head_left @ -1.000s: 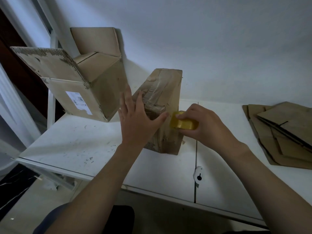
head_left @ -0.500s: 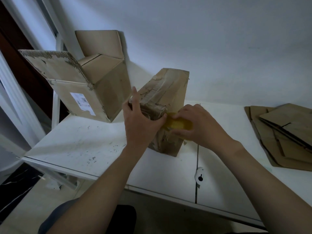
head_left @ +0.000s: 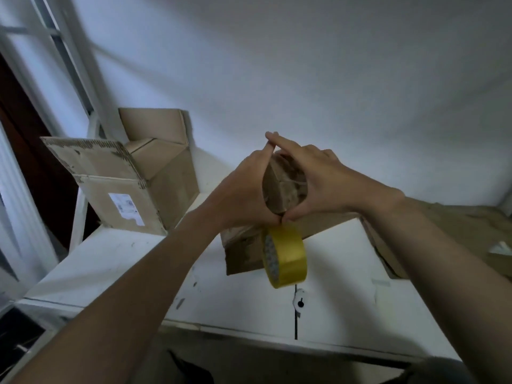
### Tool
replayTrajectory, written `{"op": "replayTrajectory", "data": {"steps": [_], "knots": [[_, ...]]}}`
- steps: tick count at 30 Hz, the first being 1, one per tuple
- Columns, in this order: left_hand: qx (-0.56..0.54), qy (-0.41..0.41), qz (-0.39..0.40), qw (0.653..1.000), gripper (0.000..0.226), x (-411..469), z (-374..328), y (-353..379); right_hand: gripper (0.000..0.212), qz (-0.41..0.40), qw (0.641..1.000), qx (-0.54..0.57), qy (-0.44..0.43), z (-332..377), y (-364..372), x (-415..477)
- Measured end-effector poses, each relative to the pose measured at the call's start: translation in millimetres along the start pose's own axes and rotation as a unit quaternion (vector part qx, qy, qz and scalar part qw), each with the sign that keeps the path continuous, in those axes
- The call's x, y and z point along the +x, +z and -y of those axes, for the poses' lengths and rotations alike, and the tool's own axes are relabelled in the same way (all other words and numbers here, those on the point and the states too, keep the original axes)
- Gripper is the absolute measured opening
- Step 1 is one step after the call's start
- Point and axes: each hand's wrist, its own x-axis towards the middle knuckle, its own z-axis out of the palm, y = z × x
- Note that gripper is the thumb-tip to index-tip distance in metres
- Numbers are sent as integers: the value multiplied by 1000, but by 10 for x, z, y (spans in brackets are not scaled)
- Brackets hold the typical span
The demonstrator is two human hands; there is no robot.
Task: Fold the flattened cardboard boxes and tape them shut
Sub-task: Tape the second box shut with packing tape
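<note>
As left hand (head_left: 243,189), right hand (head_left: 324,184) clasp creased box (head_left: 282,187), yellow tape roll (head_left: 288,256) hangs

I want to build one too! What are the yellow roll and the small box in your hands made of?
The yellow roll looks like plastic sticky tape: it is glossy and a bit see-through, wound on a printed ring that is probably cardboard. The small box looks like dull brown cardboard, with wrinkly, shiny clear tape over it.
</note>
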Motion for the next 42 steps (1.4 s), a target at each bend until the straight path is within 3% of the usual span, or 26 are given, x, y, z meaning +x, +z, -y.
{"op": "replayTrajectory", "data": {"steps": [3, 7, 11, 15, 17, 19, 21, 25, 30, 35, 42], "knots": [[20, -31, 9, 999, 140, 54, -94, -89, 129, -18, 999, 38, -3, 26, -102, -45], [66, -34, -1, 997, 139, 74, -199, -193, 120, -56, 993, 106, -6, 8, -142, -45], [113, -202, -6, 973, 121, -1, -263, -318, 96, -128, 983, 126, 40, -82, -115, -9], [-51, -311, 43, 948, 95, -212, -305, -257, 74, -202, 971, 96, 83, -95, 69, 114], [-36, -300, 29, 953, 89, -304, -301, -178, 70, -234, 961, 102, 108, -79, 156, 175], [5, -285, -36, 958, 74, -362, -232, -178, 68, -254, 949, 131, 133, -87, 241, 201], [-23, -271, -75, 959, 60, -396, -151, -198, 61, -270, 931, 192, 154, -125, 349, 198], [27, -212, -40, 976, 42, -487, -62, -109, 46, -260, 912, 280, 151, -242, 705, 165], [13, -228, 20, 973, 47, -594, 105, 129, 44, -209, 930, 268, 141, -495, 1084, 108], [16, -237, 33, 971, 51, -492, 200, 276, 42, -193, 967, 138, 90, -591, 1256, 190], [49, -220, -8, 974, 48, -326, 243, 390, 43, -279, 935, 164, 142, -515, 1497, 390]]}}
